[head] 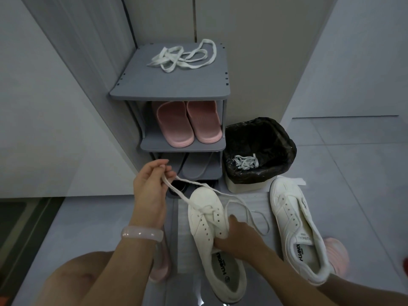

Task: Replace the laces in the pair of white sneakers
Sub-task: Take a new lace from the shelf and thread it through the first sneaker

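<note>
Lacing the first white sneaker (212, 219) at six o'clock: the left hand (152, 184) pinches the lace (183, 196) taut toward ten o'clock, while the right hand's (236, 237) grip clasps the shoe's side. Next, I judge, thread the following eyelets; the second sneaker (293, 224) lies unlaced at four o'clock.

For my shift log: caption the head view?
Left hand pulls lace through sneaker steadied by right hand.

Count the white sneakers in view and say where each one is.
2. One sneaker lies on the floor under the right hand, partly laced. The other sneaker lies to its right by the bin, unlaced.
</note>
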